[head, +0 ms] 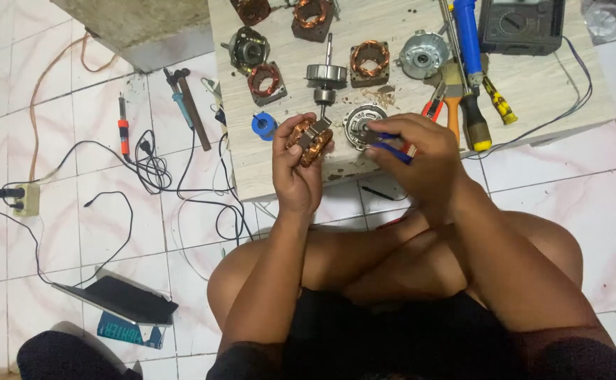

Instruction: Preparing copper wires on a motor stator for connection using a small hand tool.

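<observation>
Currently, the left hand [298, 165] pinches a copper-wound motor coil [310, 140] above the near edge of the low table [280, 165], while the right hand [413, 151], closed around blue-handled pliers [391, 149], could nick the windings if the tool slips.

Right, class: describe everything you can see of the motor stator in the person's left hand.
The stator is a small squarish block of layered dark metal wound with shiny copper wire. The left hand grips it from below, tilted, just above the near edge of the wooden board. The right hand brings a blue-handled tool close to it.
</observation>
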